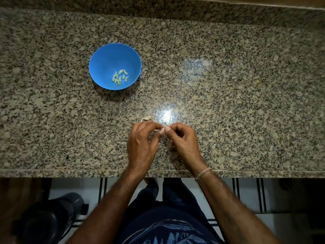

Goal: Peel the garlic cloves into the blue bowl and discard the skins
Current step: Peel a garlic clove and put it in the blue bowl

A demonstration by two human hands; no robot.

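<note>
A blue bowl (105, 57) stands on the granite counter, up and left of my hands. Several peeled pale cloves (120, 77) lie in its bottom. My left hand (142, 143) and my right hand (184, 140) meet near the counter's front edge, fingertips together, pinching a small garlic clove (163, 129) between them. The clove is mostly hidden by my thumbs and fingers. A piece of garlic with papery skin (147, 118) lies on the counter just beyond my left hand.
The granite counter (228, 85) stretches wide to both sides, with its front edge (88, 170) just under my wrists. A dark bin-like object (47, 219) stands on the floor at the lower left. A raised back ledge (158, 4) runs along the far side.
</note>
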